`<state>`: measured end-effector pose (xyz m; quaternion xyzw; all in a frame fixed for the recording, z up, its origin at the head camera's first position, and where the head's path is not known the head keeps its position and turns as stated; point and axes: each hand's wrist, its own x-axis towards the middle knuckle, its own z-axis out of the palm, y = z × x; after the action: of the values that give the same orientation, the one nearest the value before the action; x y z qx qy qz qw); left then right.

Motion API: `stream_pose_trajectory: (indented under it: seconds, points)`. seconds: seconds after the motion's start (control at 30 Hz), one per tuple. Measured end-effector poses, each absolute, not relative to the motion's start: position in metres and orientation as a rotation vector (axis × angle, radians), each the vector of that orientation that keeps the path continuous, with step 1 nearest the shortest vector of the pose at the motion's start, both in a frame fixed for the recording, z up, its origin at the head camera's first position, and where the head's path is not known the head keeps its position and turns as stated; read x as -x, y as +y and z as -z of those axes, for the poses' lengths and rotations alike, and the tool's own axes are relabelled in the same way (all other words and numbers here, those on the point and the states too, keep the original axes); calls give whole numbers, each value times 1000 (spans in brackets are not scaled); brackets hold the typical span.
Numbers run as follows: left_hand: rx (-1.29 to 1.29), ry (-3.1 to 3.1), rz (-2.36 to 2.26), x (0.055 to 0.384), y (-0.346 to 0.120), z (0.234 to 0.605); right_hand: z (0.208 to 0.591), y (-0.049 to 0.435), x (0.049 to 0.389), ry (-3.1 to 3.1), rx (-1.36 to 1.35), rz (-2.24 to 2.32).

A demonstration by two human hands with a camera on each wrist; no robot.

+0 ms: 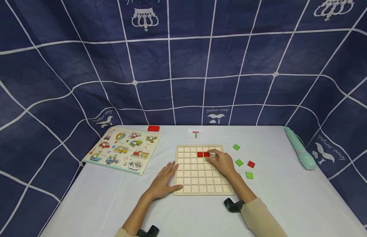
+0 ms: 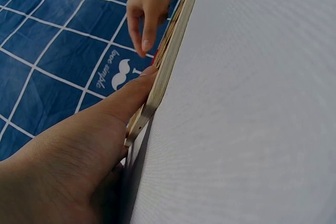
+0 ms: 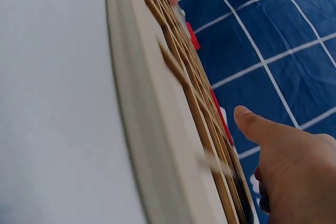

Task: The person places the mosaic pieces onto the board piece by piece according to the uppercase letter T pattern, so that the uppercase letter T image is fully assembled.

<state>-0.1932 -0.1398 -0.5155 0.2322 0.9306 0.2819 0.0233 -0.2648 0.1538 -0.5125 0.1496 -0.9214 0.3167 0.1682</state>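
A wooden grid board (image 1: 204,194) lies on the white table. Two red square tiles (image 1: 200,154) sit side by side in its second row from the far edge. My right hand (image 1: 223,163) is over the board's right part, thumb and index finger spread apart around the right-hand red tile. In the left wrist view, the fingertips of the right hand (image 2: 149,17) point down just above the board. My left hand (image 1: 163,182) rests along the board's left edge, with its thumb (image 2: 134,90) lying on the rim and its other fingers extended.
Right of the board lie several green tiles (image 1: 239,162) and one red tile (image 1: 251,164). A printed pattern card (image 1: 196,135) is behind it. A vehicle puzzle board (image 1: 124,149) and a red block (image 1: 153,128) are at the left, a mint-green cylindrical object (image 1: 300,149) far right.
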Motion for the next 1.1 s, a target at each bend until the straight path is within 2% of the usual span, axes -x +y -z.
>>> stream_pose_trajectory:
  seconds: [0.67,1.1]
  points:
    - [-709,2878,-867,192,-140,512,515,286,213,-2523,-239,-684]
    - [-694,2876,-856,193,-139,514,515,310,202,-2526,-168,-682]
